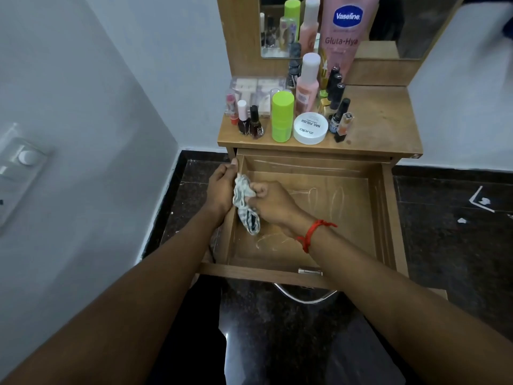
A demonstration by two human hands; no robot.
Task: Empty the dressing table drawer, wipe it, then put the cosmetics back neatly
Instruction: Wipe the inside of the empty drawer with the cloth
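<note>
Right fingers (pixel 258 189) curled, pinching cloth (pixel 243 201) over drawer (pixel 249 273); left fingers (pixel 228 173) gripping its left wall.

The Vaseline tube (pixel 347 29) runs off the top edge; the wall switch (pixel 23 162) is blurred.

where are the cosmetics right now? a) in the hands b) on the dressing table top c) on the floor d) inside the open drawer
b: the bottles and jars of cosmetics stand on the brown wooden dressing table top, while the open wooden drawer holds no cosmetics, only the crumpled grey-white cloth that the right hand grips.
</note>
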